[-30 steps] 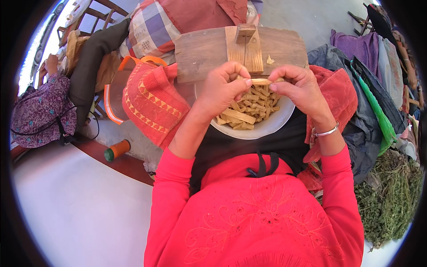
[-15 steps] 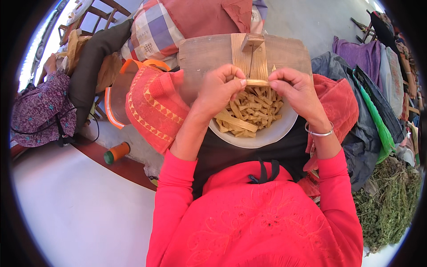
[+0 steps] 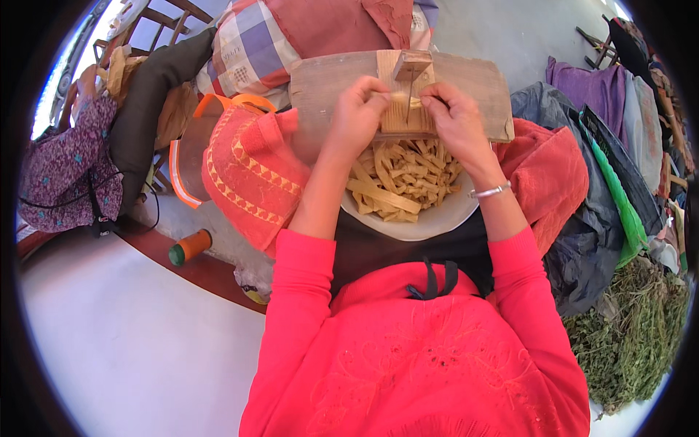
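Observation:
A pale yellow strip is stretched level between my two hands over a wooden board. My left hand pinches one end and my right hand pinches the other. Close to the strip stands a thin upright metal piece under a small wooden block; whether they touch I cannot tell. Nearer to me, a white bowl in my lap holds several similar yellowish strips, cut short and piled up.
Red towels lie at both sides of the board. An orange roll with a green end rests on the left. Dark plastic bags and a heap of dried green plants are at the right. Checked cloth lies beyond the board.
Both hands have moved away from me, carrying the strip from above the bowl's far edge up to the metal piece on the board. My right hand has also shifted slightly left.

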`<act>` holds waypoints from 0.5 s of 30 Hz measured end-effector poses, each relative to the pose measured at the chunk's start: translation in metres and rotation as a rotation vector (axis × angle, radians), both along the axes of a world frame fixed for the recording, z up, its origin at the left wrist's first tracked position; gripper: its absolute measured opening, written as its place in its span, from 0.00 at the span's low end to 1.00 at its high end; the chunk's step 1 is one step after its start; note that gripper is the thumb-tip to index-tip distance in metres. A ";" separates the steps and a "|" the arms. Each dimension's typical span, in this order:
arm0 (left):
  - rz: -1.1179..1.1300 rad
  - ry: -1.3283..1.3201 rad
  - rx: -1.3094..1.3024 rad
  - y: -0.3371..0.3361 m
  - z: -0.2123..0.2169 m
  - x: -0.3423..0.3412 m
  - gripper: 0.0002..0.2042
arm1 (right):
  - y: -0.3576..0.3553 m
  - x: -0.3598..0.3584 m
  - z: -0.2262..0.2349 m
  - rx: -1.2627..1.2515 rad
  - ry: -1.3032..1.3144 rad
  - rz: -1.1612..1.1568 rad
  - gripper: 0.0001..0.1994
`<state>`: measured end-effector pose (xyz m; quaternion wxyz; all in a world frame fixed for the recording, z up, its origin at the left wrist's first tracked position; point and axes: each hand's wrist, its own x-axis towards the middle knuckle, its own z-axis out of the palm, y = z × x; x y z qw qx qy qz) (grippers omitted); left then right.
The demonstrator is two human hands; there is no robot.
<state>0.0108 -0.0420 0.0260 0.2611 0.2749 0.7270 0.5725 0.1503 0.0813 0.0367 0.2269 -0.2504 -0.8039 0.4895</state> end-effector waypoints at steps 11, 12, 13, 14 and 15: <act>-0.376 0.892 -0.251 -0.073 0.004 0.106 0.10 | -0.038 0.087 -0.047 0.414 0.025 -0.065 0.03; -0.472 0.914 -0.349 -0.074 -0.007 0.115 0.06 | -0.047 0.094 -0.052 0.379 0.008 -0.054 0.03; -0.575 0.936 -0.483 -0.073 -0.021 0.120 0.05 | -0.052 0.098 -0.054 0.358 -0.040 0.007 0.03; -0.677 0.953 -0.620 -0.072 -0.035 0.122 0.05 | -0.056 0.100 -0.054 0.337 -0.088 0.068 0.03; -0.781 0.974 -0.752 -0.065 -0.033 0.120 0.04 | -0.057 0.102 -0.051 0.321 -0.133 0.118 0.03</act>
